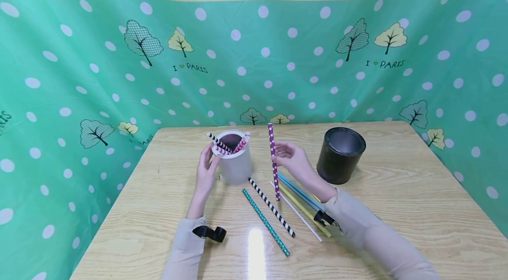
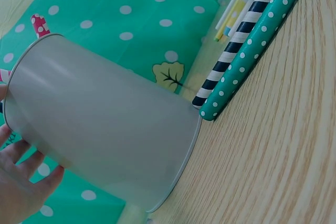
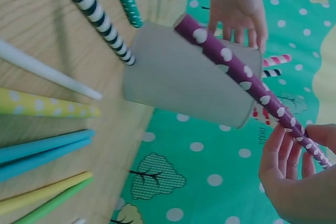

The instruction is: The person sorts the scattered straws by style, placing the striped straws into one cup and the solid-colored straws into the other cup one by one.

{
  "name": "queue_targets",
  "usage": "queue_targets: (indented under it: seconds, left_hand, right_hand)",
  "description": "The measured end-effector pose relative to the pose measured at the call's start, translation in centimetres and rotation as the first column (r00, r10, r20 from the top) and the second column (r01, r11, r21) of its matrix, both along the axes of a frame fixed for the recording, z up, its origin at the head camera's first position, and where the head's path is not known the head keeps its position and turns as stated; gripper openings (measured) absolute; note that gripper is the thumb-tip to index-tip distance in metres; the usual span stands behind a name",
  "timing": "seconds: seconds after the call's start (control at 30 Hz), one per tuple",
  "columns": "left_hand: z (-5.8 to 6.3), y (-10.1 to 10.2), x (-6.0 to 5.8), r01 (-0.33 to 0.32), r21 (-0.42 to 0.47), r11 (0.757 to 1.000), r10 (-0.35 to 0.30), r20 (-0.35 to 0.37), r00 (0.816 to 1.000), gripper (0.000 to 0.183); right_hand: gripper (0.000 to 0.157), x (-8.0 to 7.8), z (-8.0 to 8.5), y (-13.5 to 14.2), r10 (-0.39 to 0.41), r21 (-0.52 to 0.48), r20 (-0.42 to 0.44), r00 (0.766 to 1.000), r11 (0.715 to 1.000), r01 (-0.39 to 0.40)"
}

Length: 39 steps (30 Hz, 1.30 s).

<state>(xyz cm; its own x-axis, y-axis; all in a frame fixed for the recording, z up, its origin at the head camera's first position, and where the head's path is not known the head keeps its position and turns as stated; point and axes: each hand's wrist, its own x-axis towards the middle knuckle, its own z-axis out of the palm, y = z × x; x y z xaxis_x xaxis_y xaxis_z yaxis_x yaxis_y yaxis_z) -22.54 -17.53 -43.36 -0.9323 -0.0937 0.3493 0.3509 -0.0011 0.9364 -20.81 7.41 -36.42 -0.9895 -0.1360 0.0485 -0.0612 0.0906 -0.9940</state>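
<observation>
My left hand [image 1: 204, 169] holds the left side of a pale grey can [image 1: 236, 167] near its rim. A black-and-white striped straw [image 1: 218, 142], a pink-and-white straw [image 1: 222, 150] and a red patterned straw [image 1: 241, 143] lean inside that can. To its right, my right hand [image 1: 293, 161] pinches a purple straw with white hearts [image 1: 274, 161], which stands almost upright in the head view. In the right wrist view the purple straw [image 3: 241, 78] passes in front of the can [image 3: 184, 72], with fingers and thumb near its upper end.
On the wooden table lie a green dotted straw [image 1: 266, 222], another black-and-white straw [image 1: 271, 207], a white straw [image 1: 301, 217], a yellow straw [image 1: 313, 217] and blue straws [image 1: 299, 192]. A black can [image 1: 339, 161] stands at the right. A green dotted cloth [image 1: 254, 72] hangs behind.
</observation>
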Motion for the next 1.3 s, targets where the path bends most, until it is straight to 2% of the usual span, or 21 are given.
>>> queue_targets:
  seconds: [0.27,0.5,0.67,0.7,0.8,0.9,0.93,1.03,1.1,1.17,1.3]
  left_hand:
    - [0.0,0.0,0.0,-0.008,-0.009,1.0,0.008,-0.008,1.0,0.046]
    - [-0.1,-0.1,0.0,-0.013,-0.006,1.0,0.013,0.001,1.0,0.047]
    - [-0.1,-0.2,0.0,-0.011,-0.007,1.0,0.011,-0.004,1.0,0.047]
    - [0.0,-0.2,0.1,-0.01,-0.009,1.0,0.01,-0.005,1.0,0.047]
    - [0.0,-0.1,0.1,-0.012,-0.01,1.0,0.012,-0.005,1.0,0.046]
    - [0.0,-0.1,0.0,-0.01,-0.016,1.0,0.009,-0.003,1.0,0.046]
    - [0.0,-0.1,0.0,-0.009,-0.016,1.0,0.009,0.0,1.0,0.046]
    - [0.1,-0.1,0.0,-0.008,-0.016,1.0,0.008,0.008,1.0,0.047]
    - [0.1,-0.1,0.0,-0.007,-0.017,1.0,0.008,0.012,1.0,0.047]
    - [0.1,-0.1,0.0,-0.008,-0.016,1.0,0.008,0.013,1.0,0.047]
    - [0.1,0.0,0.1,-0.005,-0.016,1.0,0.005,0.008,1.0,0.047]
  right_hand:
    - [0.034,0.0,1.4,-0.4,-0.003,-0.07,-0.053,0.999,0.998,0.0]
    - [0.032,0.0,3.0,-0.8,-0.022,-0.124,-0.062,0.998,0.992,0.014]
    - [0.032,-0.2,3.4,-0.9,-0.004,-0.18,-0.132,0.991,0.984,-0.02]
    - [0.032,-1.0,2.6,-0.8,0.007,-0.208,-0.174,0.985,0.977,-0.044]
    - [0.036,-2.9,0.5,-0.7,0.025,-0.257,-0.218,0.976,0.963,-0.082]
    - [0.038,-6.0,-2.6,-0.4,0.034,-0.303,-0.278,0.96,0.945,-0.121]
    - [0.037,-5.8,-2.1,-0.6,0.021,-0.301,-0.256,0.967,0.948,-0.1]
    - [0.032,-4.7,-0.4,-1.0,-0.015,-0.295,-0.27,0.963,0.953,-0.068]
    - [0.027,-2.7,2.5,-1.5,-0.042,-0.268,-0.236,0.971,0.963,-0.024]
    - [0.023,-1.6,4.3,-1.8,-0.055,-0.249,-0.217,0.975,0.969,-0.001]
    - [0.02,-1.0,6.1,-2.1,-0.054,-0.268,-0.2,0.978,0.963,-0.002]
